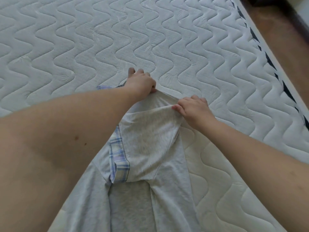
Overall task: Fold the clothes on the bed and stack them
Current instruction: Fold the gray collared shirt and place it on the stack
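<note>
Left hand [140, 82], right hand [192, 108] pinching grey garment [150, 144] far edge; long axis toward body; plaid piece [117, 158] possibly beneath.

Plaid garment [117, 158] mostly under grey garment [150, 144]

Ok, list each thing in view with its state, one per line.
Grey garment: spread on the mattress, top edge lifted and being folded.
Plaid cuff: lying flat, partly covered by the grey fabric.
Left hand: grip pinching the garment's top edge.
Right hand: grip pinching the same edge.
Mattress: bare, quilted, no sheet.
</note>
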